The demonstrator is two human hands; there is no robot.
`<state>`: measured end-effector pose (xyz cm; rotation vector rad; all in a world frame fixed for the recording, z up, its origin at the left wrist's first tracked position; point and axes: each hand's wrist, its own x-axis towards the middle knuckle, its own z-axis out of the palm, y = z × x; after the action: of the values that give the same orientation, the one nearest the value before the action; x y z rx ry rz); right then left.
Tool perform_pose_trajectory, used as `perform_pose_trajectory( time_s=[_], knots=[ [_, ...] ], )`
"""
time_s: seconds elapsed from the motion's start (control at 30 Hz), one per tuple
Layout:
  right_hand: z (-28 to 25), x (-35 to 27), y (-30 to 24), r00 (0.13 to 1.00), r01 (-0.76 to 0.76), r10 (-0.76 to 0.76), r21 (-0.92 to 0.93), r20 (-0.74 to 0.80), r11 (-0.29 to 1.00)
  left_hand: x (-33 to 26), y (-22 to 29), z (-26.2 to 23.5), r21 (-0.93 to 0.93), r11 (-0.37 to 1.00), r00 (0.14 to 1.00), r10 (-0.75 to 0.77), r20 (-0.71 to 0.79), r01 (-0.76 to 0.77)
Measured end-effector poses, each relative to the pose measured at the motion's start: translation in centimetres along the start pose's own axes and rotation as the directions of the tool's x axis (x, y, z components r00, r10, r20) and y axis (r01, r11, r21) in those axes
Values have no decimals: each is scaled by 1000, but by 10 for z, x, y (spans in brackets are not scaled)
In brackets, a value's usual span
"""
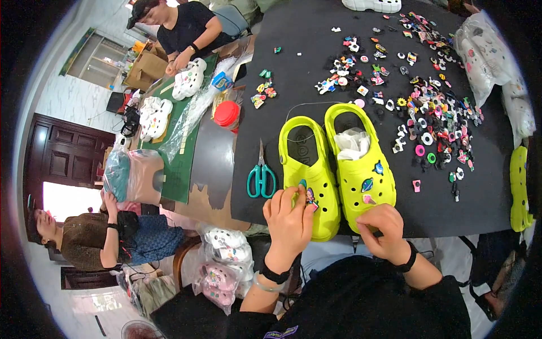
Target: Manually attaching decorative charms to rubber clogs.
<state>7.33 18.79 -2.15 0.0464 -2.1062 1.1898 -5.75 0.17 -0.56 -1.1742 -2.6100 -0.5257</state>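
Two lime-green clogs (317, 217) stand side by side at the table's near edge, toes toward me. My left hand (289, 219) bends over the left clog's toe, thumb and forefinger closed round a colourful shoe charm (310, 196) on its upper. The right clog (385, 189) carries a blue planet-like charm (378, 167), an oval blue-green charm (367, 185) and a pink charm (368, 199). White stuffing (352, 144) fills its heel opening. At this clog's toe, my right hand (384, 229) is curled with thumb and forefinger together; whatever is between them is hidden.
Teal-handled scissors (261, 179) lie left of the clogs. Many loose charms (432, 121) spread over the black table at right, beside bagged white clogs (483, 53). A red-lidded jar (227, 114) stands left. Two people (192, 25) work at the left; one handles a white clog (189, 79).
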Motion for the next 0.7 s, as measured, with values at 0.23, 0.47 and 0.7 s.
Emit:
perform_pose_trajectory(
  time_s=[0.23,0.47,0.7],
  knots=[
    [2,0,0,999,53,-53,0,7,999,10,-7,-8,-14,999,995,42,91,-41],
    [0,0,0,999,50,-50,-46,-3,998,4,-14,3,-241,970,998,-10,-65,-5],
    [1,-1,-7,999,26,-27,-37,-22,999,35,-55,-32,-488,871,997,-29,71,60]
  ],
)
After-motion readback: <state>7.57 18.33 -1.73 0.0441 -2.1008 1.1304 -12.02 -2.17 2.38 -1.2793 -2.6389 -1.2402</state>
